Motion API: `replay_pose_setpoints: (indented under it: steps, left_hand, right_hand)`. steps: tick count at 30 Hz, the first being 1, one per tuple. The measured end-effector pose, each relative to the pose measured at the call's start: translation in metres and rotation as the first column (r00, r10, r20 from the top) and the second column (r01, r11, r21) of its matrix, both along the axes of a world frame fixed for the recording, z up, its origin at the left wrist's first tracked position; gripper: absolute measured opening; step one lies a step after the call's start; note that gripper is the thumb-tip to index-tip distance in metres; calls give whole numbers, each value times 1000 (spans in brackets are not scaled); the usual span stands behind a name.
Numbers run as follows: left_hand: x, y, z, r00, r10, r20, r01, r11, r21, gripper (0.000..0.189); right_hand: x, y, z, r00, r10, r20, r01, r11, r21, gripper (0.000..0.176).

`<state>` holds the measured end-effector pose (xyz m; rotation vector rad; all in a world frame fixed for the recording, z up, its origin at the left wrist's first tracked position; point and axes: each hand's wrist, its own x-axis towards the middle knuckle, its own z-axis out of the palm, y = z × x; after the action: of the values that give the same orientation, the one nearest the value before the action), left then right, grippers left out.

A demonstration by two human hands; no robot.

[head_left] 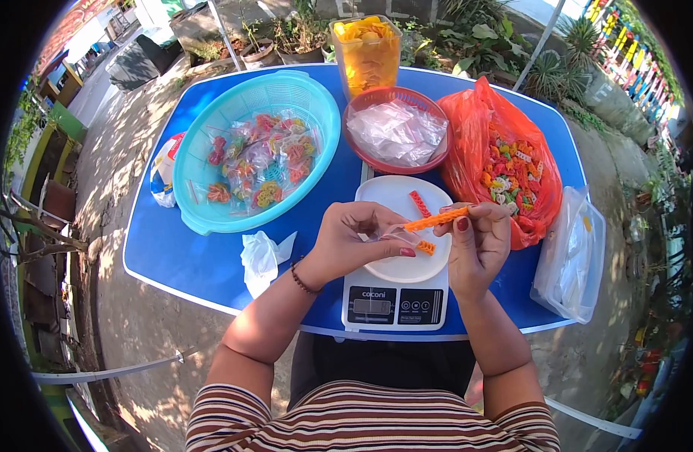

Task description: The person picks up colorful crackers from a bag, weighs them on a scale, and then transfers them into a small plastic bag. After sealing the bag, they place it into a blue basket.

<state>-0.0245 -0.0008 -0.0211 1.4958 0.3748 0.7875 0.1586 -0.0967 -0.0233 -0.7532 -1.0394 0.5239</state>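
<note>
My left hand (350, 241) pinches a small clear plastic bag (392, 235) open above the white kitchen scale (395, 301). Right beside it, my right hand (478, 241) holds a long orange ridged snack stick (435, 220), its tip pointing into the bag's mouth. On the scale's white plate (395, 197) lie a red stick (419, 203) and a short orange piece (426, 247). Both hands hover over the plate, close together.
On the blue table (196, 256): a turquoise basket (203, 211) of filled snack packets, a red bowl (361, 113) of empty bags, an orange-red sack (474, 120) of loose coloured snacks, a clear tub (367, 53) of yellow chips, a clear lidded box (572, 264), crumpled tissue (262, 256).
</note>
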Motion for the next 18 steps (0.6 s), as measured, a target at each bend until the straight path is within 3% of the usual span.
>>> replay_pose_setpoints:
  steps: [6, 9, 12, 18]
  left_hand:
    - [0, -1, 3, 1000, -6, -4, 6, 1000, -16, 32]
    - [-1, -1, 2, 1000, -11, -18, 12, 1000, 13, 32]
    - [-3, 0, 6, 997, -27, -66, 25, 999, -20, 32]
    - [-2, 2, 1, 1000, 9, -5, -9, 1000, -22, 27]
  right_hand:
    - [-6, -5, -3, 982, -32, 185, 31, 999, 9, 21]
    - [-5, -1, -7, 949, -71, 306, 47, 995, 85, 17]
    - [0, -1, -5, 913, -100, 395, 89, 995, 46, 13]
    - [4, 0, 1, 877, -195, 440, 200, 979, 35, 15]
